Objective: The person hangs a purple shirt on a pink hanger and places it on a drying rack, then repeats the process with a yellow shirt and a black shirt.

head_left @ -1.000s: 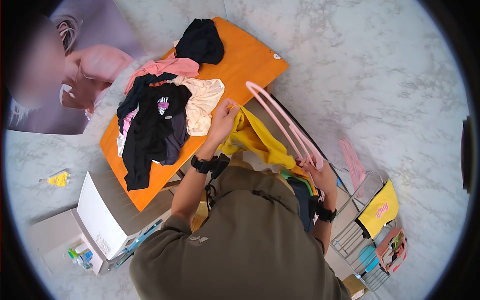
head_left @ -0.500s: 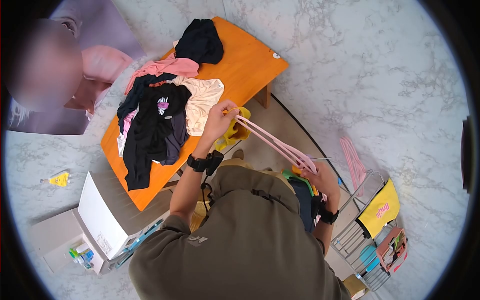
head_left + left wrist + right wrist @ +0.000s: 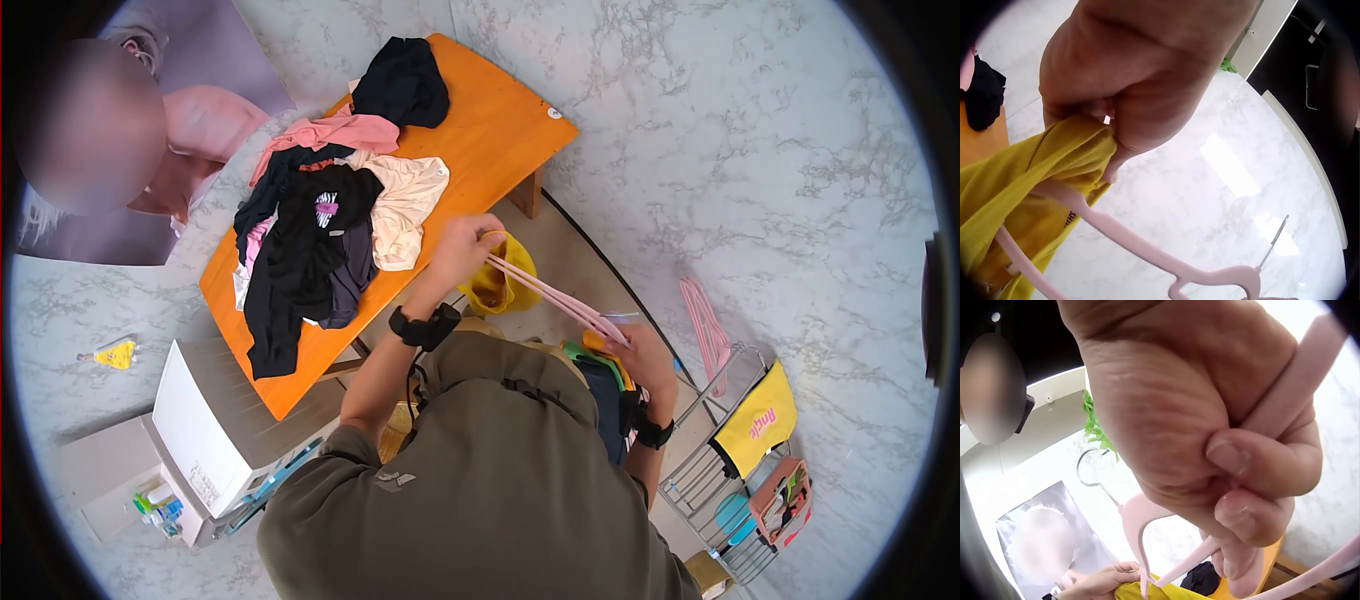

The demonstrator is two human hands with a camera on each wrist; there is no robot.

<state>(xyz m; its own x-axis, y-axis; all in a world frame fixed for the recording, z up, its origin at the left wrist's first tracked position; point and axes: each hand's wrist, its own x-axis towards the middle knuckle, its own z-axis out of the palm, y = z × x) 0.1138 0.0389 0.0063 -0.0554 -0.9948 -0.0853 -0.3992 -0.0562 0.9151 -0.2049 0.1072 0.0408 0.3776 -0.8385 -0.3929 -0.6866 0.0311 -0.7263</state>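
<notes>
My left hand (image 3: 465, 250) pinches the edge of a yellow garment (image 3: 522, 278), which hangs open below it beside the table. In the left wrist view, one end of a pink hanger (image 3: 1129, 237) reaches inside the yellow cloth (image 3: 1066, 150), just below the fingers. The right hand (image 3: 645, 357) holds the other end of this hanger; its fingers curl round the pink bar (image 3: 1297, 381) in the right wrist view. The hanger's metal hook (image 3: 1092, 467) sticks out free. Dark lettering shows on the inner side of the garment.
A wooden table (image 3: 500, 110) bears a heap of clothes, with a black garment (image 3: 290, 280) and a cream one (image 3: 405, 205). Spare pink hangers (image 3: 705, 330) and a wire rack (image 3: 690, 490) with a yellow cloth (image 3: 760, 420) stand at right. A white box (image 3: 205, 430) is at left.
The hanger has swung down from pointing up past the garment, and its far end now meets the cloth at my left hand. The garment, earlier stretched between both hands, hangs from the left.
</notes>
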